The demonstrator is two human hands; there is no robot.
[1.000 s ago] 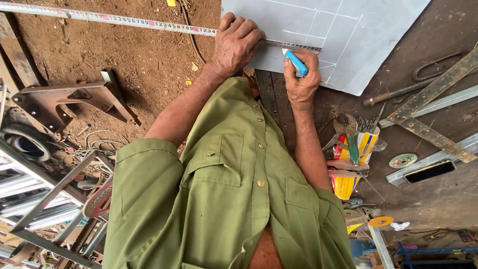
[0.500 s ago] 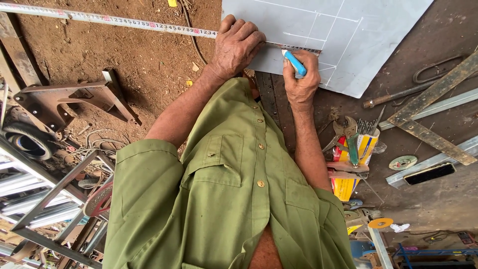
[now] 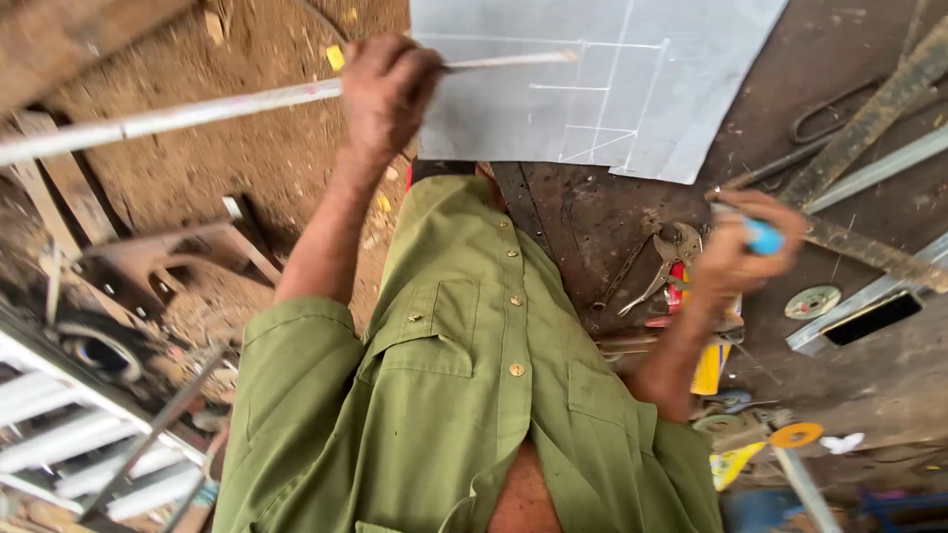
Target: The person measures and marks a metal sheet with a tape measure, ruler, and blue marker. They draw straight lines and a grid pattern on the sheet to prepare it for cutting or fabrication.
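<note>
Plainly the marking-out is well along: the grey metal sheet (image 3: 513,109) on the dark workbench (image 3: 869,395) already carries several straight lines forming nested rectangles and one short diagonal, and nothing shows how many are left. The left hand (image 3: 385,94) is clenched around a long metal ruler (image 3: 197,107), whose far end crosses the sheet's top lines. The right hand (image 3: 736,262), well apart from the sheet, grips a blue marker (image 3: 762,237) above locking pliers (image 3: 662,262). Its fingers are blurred but closed
</note>
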